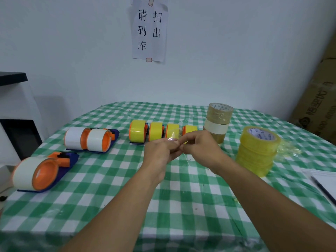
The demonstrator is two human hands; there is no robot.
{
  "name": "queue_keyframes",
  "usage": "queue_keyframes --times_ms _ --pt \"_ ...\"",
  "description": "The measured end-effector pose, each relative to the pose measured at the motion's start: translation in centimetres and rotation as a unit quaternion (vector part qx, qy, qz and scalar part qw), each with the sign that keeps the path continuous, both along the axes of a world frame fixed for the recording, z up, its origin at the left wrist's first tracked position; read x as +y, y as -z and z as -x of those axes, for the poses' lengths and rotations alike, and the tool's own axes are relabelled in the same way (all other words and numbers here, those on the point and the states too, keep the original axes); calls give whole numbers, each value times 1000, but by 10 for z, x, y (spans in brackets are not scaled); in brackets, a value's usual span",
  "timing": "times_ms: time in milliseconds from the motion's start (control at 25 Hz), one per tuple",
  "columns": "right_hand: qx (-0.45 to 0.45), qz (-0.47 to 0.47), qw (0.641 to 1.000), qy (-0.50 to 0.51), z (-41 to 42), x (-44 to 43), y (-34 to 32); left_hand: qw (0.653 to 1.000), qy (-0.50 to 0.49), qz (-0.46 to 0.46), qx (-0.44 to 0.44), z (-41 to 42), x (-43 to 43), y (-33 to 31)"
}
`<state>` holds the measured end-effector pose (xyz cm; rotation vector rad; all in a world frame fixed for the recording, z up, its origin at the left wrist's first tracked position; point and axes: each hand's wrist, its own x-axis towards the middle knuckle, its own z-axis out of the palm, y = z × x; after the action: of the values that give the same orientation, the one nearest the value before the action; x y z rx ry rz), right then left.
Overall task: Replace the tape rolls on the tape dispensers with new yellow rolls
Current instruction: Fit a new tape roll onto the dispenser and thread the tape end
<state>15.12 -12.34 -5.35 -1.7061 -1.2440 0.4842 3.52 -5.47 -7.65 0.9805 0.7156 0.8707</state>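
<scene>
Near centre, the left hand (pixel 160 151) and right hand (pixel 198 146) met fingertip to fingertip, both pinching a thin clear-yellow tape strip (pixel 171 138) before the far row of orange dispensers holding yellow rolls (pixel 138 132). Keeping it taut would probably stop it folding. White-roll dispensers (pixel 91 140) sat left, stacked yellow rolls (pixel 258 150) right.

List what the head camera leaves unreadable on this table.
Head view only:
- fourth yellow dispenser: lower half hidden behind the right hand.
- clear strip, pinched by the left hand and right hand: ends lost, see-through and under fingers.
- pen: lower end cut off by the right edge.
- yellow stack: label print blurred.
</scene>
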Motion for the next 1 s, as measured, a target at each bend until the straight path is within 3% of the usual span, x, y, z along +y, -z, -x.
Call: queue_keyframes --times_ms 120,240,400,520,800,1000 --pt "54 -35 997 46 -1 -1 -4 999 18 -16 22 1 1 -3" --pt "56 -7 997 45 -5 1 -8 998 22 -46 47 1 -1 -4" --pt "-13 -27 998 52 -11 11 2 993 33 -82 75 1 -2 0" --pt "-16 -34 998 56 -12 13 2 992 46 -76 90 3 -1 1" --pt "-144 -59 988 12 -1 5 5 998 16 3 66 4 6 -3" --pt "-224 -63 973 -6 1 5 16 996 49 56 39 6 6 -1"
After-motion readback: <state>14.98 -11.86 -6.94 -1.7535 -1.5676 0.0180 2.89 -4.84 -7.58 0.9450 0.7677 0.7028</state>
